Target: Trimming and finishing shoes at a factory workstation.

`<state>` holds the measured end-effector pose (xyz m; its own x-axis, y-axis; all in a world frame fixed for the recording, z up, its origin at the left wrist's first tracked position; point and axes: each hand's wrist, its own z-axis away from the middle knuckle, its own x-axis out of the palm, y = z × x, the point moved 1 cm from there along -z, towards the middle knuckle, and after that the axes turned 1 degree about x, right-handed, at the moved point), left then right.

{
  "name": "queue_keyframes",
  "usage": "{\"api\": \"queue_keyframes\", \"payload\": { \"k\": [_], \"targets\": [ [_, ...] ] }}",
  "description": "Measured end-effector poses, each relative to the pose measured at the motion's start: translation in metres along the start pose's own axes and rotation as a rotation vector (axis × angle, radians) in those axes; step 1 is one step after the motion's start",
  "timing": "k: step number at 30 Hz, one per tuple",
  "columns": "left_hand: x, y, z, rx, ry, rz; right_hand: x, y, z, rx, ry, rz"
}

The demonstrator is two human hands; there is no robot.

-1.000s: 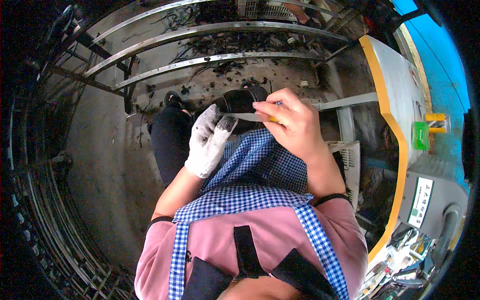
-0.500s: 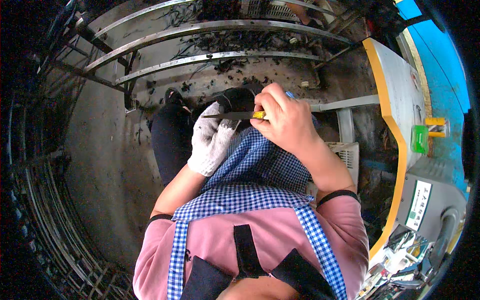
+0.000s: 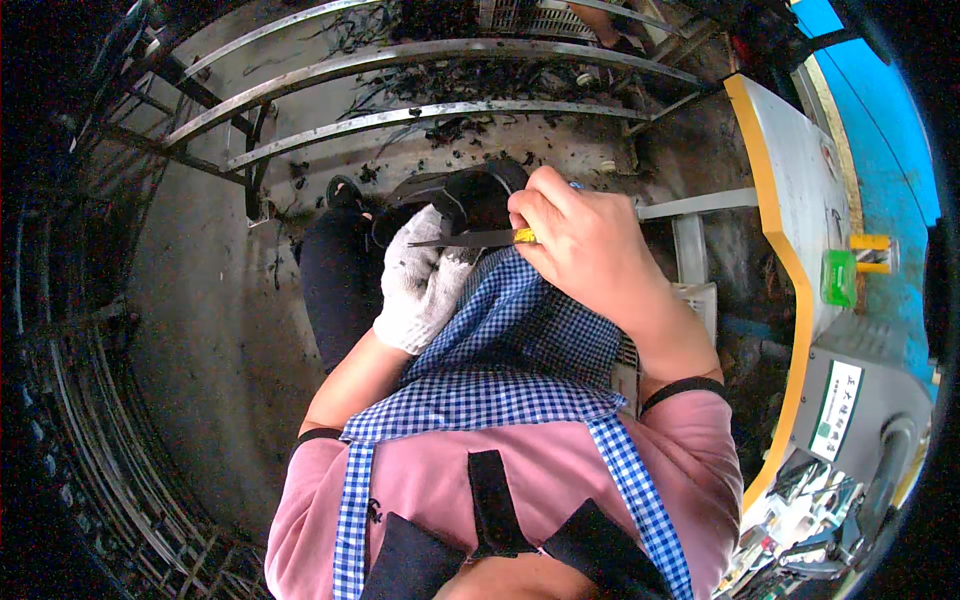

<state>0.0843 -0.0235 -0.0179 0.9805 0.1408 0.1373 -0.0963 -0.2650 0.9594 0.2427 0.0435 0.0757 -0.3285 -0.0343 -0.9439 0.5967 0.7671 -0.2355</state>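
Observation:
My left hand point(image 3: 415, 285), in a white knitted glove, is closed round the near edge of a black shoe-like piece point(image 3: 480, 195); its exact kind is hard to tell. Bare, my right hand point(image 3: 585, 240) is closed on a knife point(image 3: 465, 240) with a narrow dark blade and a bit of yellow handle showing. The blade points left, lying across the front of the gloved fingers and the near side of the black piece. A small blue bit point(image 3: 577, 186) shows at the top of my right hand. My palm hides most of the handle.
A metal rack point(image 3: 440, 62) spans the far side, with black scraps on the floor around it. At right are a yellow-edged white table point(image 3: 775, 190), a green container point(image 3: 838, 278) and a grey machine point(image 3: 870, 390). A pale crate point(image 3: 700, 310) stands beside my right forearm.
The knife and my right hand have shifted slightly down and to the right. More of the black piece shows beyond my gloved hand; both hands keep their hold.

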Motion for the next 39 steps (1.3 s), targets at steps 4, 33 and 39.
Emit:
{"api": "queue_keyframes", "payload": {
  "k": [4, 33, 39],
  "targets": [
    [-0.002, -0.007, 0.001, 0.074, -0.033, -0.154, -0.007, 0.002, -0.012, -0.009, -0.107, 0.015],
    [0.002, -0.002, 0.000, -0.228, 0.315, 0.328, 0.033, -0.009, 0.039, -0.160, -0.122, -0.247],
    [-0.006, 0.023, -0.022, -0.167, 0.274, 0.249, 0.080, 0.034, 0.073, 0.291, -0.038, -0.971]
  ]
}}
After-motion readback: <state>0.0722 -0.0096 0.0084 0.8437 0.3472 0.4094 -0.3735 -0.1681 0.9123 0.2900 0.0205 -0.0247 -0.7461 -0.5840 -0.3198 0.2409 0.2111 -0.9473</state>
